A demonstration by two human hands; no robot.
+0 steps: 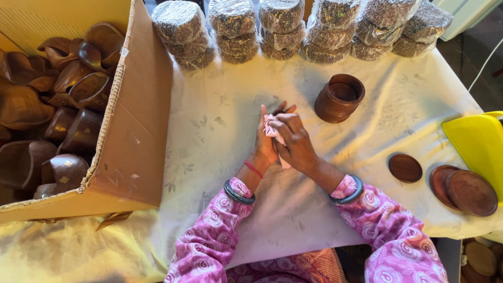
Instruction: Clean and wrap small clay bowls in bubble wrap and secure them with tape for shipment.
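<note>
My left hand [264, 141] and my right hand [294, 140] meet over the middle of the white cloth-covered table [220, 131]. Both press around a small pink-and-white cloth [270, 129] held between them; my right hand lies over it and hides most of it. A round brown wooden pot [339, 97] with ribbed sides stands open just to the right and a little beyond my hands. Three flat round wooden lids lie to the right: a small one [405, 168] and two overlapping larger ones [464, 189].
A big cardboard box [139, 131] of dark wooden scoop-shaped bowls [68, 105] fills the left side. Stacks of bubble-wrapped round items [293, 29] line the far edge. A yellow plastic container [477, 141] sits at the right edge.
</note>
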